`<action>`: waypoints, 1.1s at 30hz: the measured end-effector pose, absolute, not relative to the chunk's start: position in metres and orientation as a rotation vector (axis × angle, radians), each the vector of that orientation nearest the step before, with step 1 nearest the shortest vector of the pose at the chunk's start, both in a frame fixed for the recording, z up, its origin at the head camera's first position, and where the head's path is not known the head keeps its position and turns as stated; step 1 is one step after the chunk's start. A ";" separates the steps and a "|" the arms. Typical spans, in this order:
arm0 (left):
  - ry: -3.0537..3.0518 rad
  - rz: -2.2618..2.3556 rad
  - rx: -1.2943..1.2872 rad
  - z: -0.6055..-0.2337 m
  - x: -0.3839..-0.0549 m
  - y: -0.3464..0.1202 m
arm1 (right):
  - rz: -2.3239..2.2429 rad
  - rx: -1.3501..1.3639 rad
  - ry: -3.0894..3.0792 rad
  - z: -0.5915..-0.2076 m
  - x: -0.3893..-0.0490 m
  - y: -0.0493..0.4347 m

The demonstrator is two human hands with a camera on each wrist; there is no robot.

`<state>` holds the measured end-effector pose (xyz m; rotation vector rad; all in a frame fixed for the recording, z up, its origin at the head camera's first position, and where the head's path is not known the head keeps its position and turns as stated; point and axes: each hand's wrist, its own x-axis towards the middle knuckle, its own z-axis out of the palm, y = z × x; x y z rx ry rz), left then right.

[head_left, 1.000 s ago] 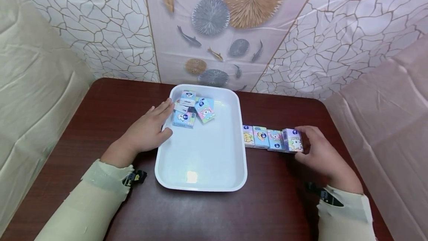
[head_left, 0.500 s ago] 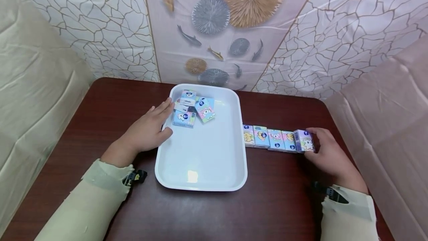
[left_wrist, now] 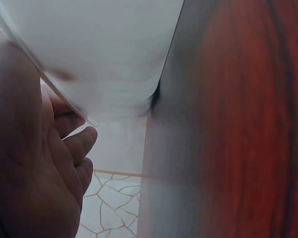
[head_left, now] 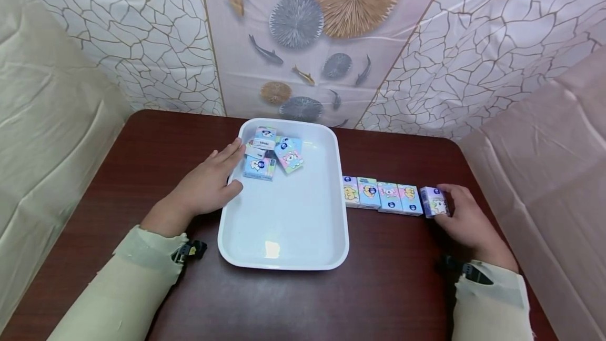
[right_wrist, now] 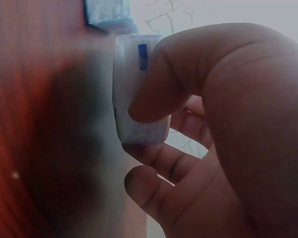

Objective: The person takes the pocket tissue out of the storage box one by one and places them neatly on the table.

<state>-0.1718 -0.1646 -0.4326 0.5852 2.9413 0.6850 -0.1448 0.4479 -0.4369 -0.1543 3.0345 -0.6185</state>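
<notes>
Pinches a small purple-and-white cartoon-printed box [head_left: 432, 203] between thumb and curled fingers of the right hand [head_left: 470, 222], clearly the nearer of the two, with its long axis pointing roughly away from the body. Holds it just right of a straight row of four small pastel cartoon-printed boxes [head_left: 389, 197], face up on a glossy red-brown wood-grained table [head_left: 307, 304], with a narrow gap from the last one. Well to the left, rests the left hand [head_left: 203, 183], straight-fingered and unclenched, on the left rim of a shallow white rectangular tray [head_left: 284, 214]. Farther off, shows a loose cluster of pale blue and pink boxes [head_left: 290, 158] in the tray's far left corner. Hides the held box's right side behind the hand, with no clear sign of contact or clearance between underside and table. Loses the row's left end behind the tray's right rim. Offers, in the left wrist view, mainly a dim, blurred stretch of tray and table beside the palm. Cuts off, at the top edge, a pale cloth backdrop [head_left: 265, 14] printed with fish and discs.
</notes>
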 end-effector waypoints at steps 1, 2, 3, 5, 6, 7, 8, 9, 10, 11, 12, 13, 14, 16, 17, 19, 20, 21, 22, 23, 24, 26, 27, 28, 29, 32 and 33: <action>2.942 0.685 0.586 -0.433 -0.172 -0.165 | -0.619 -0.151 3.027 -0.439 -0.145 0.448; 2.943 0.684 0.587 -0.433 -0.172 -0.165 | -0.623 -0.146 3.018 -0.440 -0.146 0.449; 2.943 0.683 0.588 -0.433 -0.172 -0.165 | -0.625 -0.140 3.010 -0.442 -0.146 0.449; 2.942 0.684 0.590 -0.434 -0.172 -0.165 | -0.634 -0.127 2.995 -0.444 -0.147 0.448; 2.942 0.686 0.590 -0.434 -0.172 -0.165 | -0.635 -0.120 2.990 -0.445 -0.148 0.448; 2.942 0.686 0.590 -0.434 -0.172 -0.165 | -0.638 -0.119 2.987 -0.445 -0.148 0.447; 2.942 0.685 0.591 -0.434 -0.172 -0.165 | -0.644 -0.119 2.985 -0.445 -0.148 0.447; 2.943 0.685 0.591 -0.434 -0.173 -0.165 | -0.646 -0.120 2.984 -0.446 -0.149 0.446; 2.944 0.684 0.591 -0.434 -0.173 -0.165 | -0.648 -0.125 2.983 -0.446 -0.149 0.445; 2.944 0.683 0.591 -0.434 -0.173 -0.165 | -0.649 -0.127 2.983 -0.446 -0.149 0.445; 2.945 0.681 0.591 -0.434 -0.173 -0.164 | -0.649 -0.132 2.984 -0.446 -0.149 0.444; 2.945 0.680 0.590 -0.434 -0.174 -0.164 | -0.652 -0.139 2.984 -0.446 -0.150 0.444; 2.946 0.678 0.589 -0.433 -0.174 -0.164 | -0.652 -0.144 2.984 -0.447 -0.150 0.444; 2.945 0.678 0.586 -0.433 -0.174 -0.164 | -0.651 -0.155 2.985 -0.447 -0.150 0.444; 2.946 0.676 0.587 -0.433 -0.174 -0.164 | -0.651 -0.159 2.985 -0.447 -0.150 0.443; 2.946 0.675 0.586 -0.433 -0.174 -0.164 | -0.655 -0.166 2.982 -0.448 -0.151 0.444; 2.945 0.676 0.585 -0.433 -0.174 -0.164 | -0.655 -0.168 2.981 -0.449 -0.151 0.444; 2.944 0.678 0.584 -0.434 -0.174 -0.163 | -0.660 -0.170 2.979 -0.449 -0.151 0.444; 2.944 0.677 0.584 -0.434 -0.175 -0.163 | -0.666 -0.172 2.977 -0.450 -0.151 0.445; 2.943 0.677 0.583 -0.433 -0.174 -0.163 | -0.671 -0.171 2.973 -0.451 -0.151 0.445; 2.941 0.678 0.581 -0.433 -0.174 -0.163 | -0.678 -0.169 2.968 -0.452 -0.151 0.446; 2.938 0.679 0.577 -0.433 -0.174 -0.163 | -0.691 -0.159 2.958 -0.454 -0.152 0.447; 2.935 0.679 0.578 -0.432 -0.173 -0.164 | -0.697 -0.149 2.953 -0.454 -0.152 0.447; 2.934 0.679 0.578 -0.432 -0.173 -0.164 | -0.701 -0.140 2.946 -0.454 -0.152 0.447; 2.934 0.680 0.577 -0.432 -0.173 -0.164 | -0.705 -0.132 2.941 -0.455 -0.152 0.447; 2.936 0.683 0.581 -0.433 -0.172 -0.164 | -0.718 -0.119 2.928 -0.454 -0.153 0.446; 2.938 0.682 0.581 -0.433 -0.172 -0.164 | -0.723 -0.118 2.926 -0.455 -0.153 0.446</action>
